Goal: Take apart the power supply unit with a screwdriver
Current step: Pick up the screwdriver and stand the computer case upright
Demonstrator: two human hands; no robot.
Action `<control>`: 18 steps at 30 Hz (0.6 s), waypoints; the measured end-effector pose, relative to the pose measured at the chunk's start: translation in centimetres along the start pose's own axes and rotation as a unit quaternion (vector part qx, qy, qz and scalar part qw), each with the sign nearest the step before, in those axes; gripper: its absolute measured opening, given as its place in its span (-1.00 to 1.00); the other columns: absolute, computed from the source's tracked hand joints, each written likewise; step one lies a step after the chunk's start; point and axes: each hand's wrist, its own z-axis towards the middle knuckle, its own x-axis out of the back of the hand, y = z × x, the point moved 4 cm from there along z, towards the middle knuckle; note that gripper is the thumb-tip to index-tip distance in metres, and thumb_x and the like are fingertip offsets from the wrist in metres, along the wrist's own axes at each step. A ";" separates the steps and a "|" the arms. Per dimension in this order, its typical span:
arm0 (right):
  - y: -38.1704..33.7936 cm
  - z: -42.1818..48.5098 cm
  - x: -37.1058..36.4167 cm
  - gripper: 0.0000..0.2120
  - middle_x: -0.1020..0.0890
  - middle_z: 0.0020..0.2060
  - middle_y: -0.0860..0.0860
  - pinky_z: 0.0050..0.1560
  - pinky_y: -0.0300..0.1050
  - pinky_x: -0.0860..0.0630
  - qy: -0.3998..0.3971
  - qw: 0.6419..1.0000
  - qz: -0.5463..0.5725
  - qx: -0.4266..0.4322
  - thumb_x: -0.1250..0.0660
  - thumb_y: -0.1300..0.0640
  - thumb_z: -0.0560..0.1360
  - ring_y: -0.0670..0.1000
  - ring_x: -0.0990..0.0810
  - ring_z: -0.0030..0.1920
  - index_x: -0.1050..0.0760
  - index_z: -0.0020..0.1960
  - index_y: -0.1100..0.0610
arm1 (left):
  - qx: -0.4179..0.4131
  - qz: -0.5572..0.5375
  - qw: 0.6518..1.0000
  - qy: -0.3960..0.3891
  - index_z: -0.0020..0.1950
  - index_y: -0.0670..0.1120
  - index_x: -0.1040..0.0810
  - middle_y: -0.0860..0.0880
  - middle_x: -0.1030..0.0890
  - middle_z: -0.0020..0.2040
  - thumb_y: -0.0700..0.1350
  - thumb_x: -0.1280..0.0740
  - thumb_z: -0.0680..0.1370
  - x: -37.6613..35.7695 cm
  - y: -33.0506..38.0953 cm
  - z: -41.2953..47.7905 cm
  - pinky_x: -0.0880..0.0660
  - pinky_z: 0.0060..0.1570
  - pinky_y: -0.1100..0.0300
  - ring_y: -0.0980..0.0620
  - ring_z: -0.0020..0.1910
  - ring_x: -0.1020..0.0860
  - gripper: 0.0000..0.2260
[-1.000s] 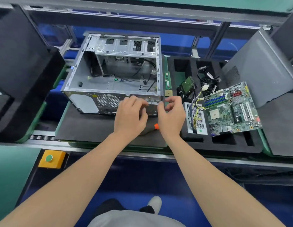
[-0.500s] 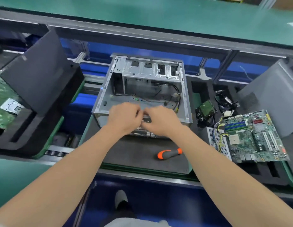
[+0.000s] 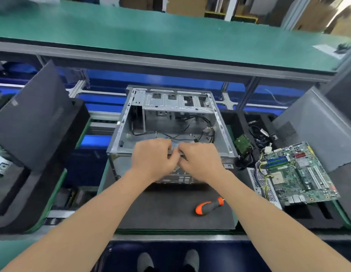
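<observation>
Guy's left hand (image 3: pixel 154 158) and right hand (image 3: pixel 200 161) both have fingers curled over the case (image 3: pixel 221 134) near rim, probably steadying it. The screwdriver (image 3: pixel 209 206) is parked on the mat (image 3: pixel 166 213). The power supply (image 3: pixel 257 179) sits off right, tucked against the motherboard (image 3: pixel 300 173).

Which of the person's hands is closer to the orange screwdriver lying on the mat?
Right. The right hand grips the computer case at its near rim, just beyond the screwdriver; the left hand grips the same rim farther to the left.
</observation>
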 end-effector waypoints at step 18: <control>4.6 16.2 16.2 -0.61 -0.58 -0.40 0.05 -0.32 -0.09 -0.37 0.057 0.996 0.034 -0.054 -0.22 -0.07 0.53 0.18 -0.56 -0.29 -0.56 -0.32 0.17 | 0.020 0.056 0.989 0.137 -0.38 -0.05 -0.39 0.00 -0.47 -0.40 0.08 -0.06 0.64 11.3 -0.5 17.1 -0.13 -0.39 0.10 -0.14 -0.34 -0.46 -0.57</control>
